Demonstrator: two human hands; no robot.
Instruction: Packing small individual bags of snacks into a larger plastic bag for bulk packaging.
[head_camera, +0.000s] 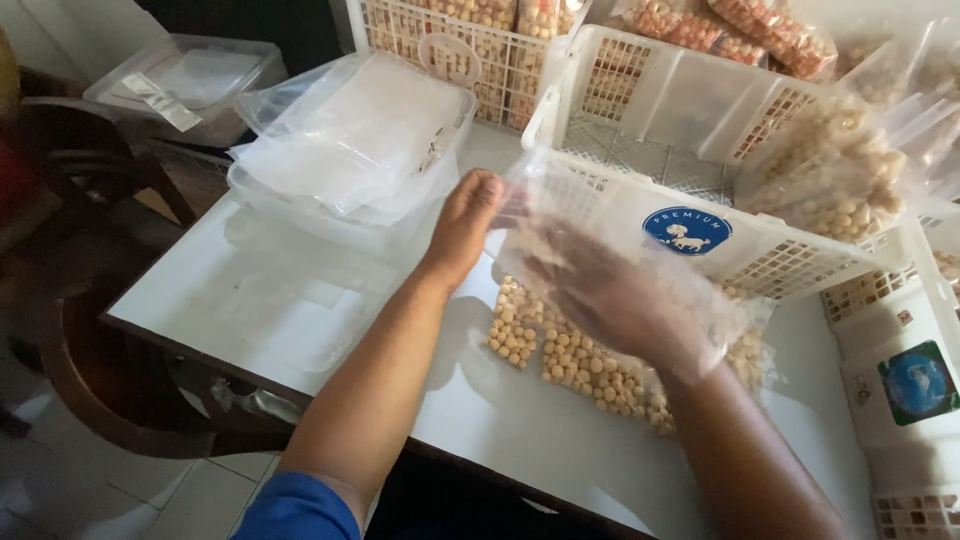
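Behind the hands, white basket (690, 235), bagged snacks (835, 175), plastic bags (350, 140)

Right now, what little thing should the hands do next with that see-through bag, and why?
Probably slide the right hand out of the bag and hold its mouth wide. That hand seems to be inside the clear bag, the left hand pinches its edge, and the loose balls lie on the table just below, not yet in it.

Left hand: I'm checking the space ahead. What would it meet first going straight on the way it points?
Likely the white basket wall just beyond the left hand fingertips; depth is unclear.
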